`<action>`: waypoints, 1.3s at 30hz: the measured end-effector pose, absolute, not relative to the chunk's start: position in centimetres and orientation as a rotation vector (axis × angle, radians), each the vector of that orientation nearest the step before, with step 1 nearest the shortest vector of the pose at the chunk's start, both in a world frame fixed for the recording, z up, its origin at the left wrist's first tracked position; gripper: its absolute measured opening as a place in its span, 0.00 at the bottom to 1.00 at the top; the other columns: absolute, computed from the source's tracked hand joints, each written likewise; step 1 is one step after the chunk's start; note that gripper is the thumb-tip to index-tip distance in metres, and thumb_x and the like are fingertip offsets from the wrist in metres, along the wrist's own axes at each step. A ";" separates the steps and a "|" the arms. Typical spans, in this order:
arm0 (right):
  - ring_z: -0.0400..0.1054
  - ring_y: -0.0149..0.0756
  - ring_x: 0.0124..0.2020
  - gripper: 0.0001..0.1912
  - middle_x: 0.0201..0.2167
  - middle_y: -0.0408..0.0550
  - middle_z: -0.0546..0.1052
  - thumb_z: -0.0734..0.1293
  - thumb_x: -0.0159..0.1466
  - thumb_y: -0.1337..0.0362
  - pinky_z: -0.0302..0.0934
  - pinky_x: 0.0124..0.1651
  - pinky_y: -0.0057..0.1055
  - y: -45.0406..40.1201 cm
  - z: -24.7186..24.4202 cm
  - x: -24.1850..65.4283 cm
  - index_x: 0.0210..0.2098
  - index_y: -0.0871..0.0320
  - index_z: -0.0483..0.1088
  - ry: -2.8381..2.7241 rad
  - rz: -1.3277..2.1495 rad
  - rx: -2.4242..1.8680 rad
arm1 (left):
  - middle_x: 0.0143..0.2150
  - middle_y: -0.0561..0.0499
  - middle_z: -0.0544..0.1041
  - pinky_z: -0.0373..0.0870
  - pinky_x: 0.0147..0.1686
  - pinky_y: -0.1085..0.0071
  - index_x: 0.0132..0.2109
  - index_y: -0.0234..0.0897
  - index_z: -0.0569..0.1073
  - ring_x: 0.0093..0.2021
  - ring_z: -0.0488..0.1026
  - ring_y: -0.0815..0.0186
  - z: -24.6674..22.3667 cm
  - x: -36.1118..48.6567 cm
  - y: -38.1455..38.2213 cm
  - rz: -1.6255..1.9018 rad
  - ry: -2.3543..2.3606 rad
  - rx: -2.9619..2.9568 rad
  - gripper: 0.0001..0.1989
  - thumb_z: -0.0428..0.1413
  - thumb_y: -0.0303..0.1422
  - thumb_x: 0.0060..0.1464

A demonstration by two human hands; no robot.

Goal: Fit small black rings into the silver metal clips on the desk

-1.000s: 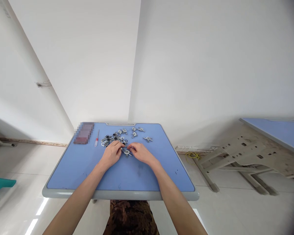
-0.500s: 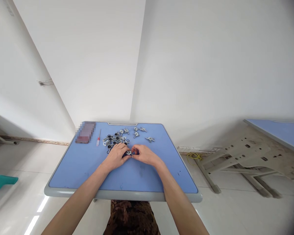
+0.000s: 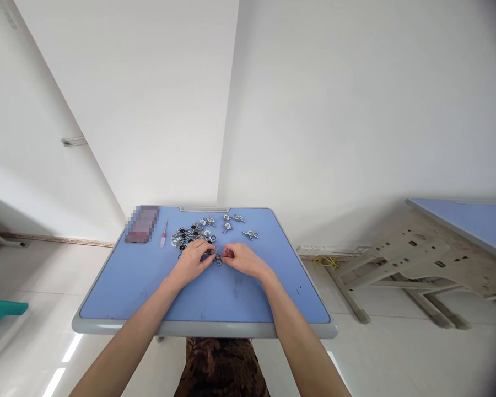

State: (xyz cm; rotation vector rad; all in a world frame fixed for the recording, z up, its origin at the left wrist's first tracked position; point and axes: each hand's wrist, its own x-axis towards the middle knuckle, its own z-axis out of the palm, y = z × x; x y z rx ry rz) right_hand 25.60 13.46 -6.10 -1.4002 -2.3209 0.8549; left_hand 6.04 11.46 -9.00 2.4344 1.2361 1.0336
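My left hand is closed in a pinch, its fingertips on the left side of a small silver metal fitting. From the right, my right hand pinches the same piece, its thumb and finger close to the left hand's tips. The fitting has a rounded middle with a small ring at its lower end; the fingers cover part of it. Just beyond my left hand lies a pile of similar metal fittings, many with black round centres. My left fingers hide the near side of the pile.
Several separate metal fittings lie at the back of the blue table, and one fitting sits farther right. A screwdriver with a clear and red handle lies left of the pile, beside a blurred phone-like slab.
The fitting between my fingers has turned, its ring end now pointing down towards me. My left fingers have drawn slightly left, exposing more of it. The whole view has shifted a little.
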 end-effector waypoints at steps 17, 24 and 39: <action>0.64 0.31 0.26 0.02 0.22 0.41 0.71 0.63 0.55 0.68 0.54 0.29 0.26 13.7 -5.7 26.4 0.27 0.58 0.69 -2.274 0.912 -1.481 | 0.40 0.47 0.72 0.65 0.42 0.62 0.47 0.38 0.73 0.43 0.68 0.60 -9.8 5.5 11.7 0.782 1.380 2.703 0.10 0.51 0.28 0.59; 0.64 0.31 0.27 0.03 0.22 0.41 0.71 0.63 0.55 0.69 0.54 0.30 0.26 13.6 -5.8 26.3 0.27 0.59 0.69 -2.284 0.896 -1.458 | 0.42 0.46 0.71 0.65 0.43 0.62 0.47 0.38 0.72 0.43 0.68 0.60 -9.3 5.6 11.2 0.854 1.360 2.676 0.13 0.50 0.25 0.56; 0.61 0.30 0.27 0.03 0.24 0.42 0.71 0.62 0.55 0.69 0.51 0.29 0.25 13.2 -6.4 25.5 0.27 0.58 0.67 -2.346 0.885 -1.357 | 0.39 0.49 0.70 0.66 0.43 0.64 0.40 0.38 0.68 0.41 0.66 0.62 -8.6 6.2 10.6 0.848 1.146 2.635 0.04 0.52 0.27 0.56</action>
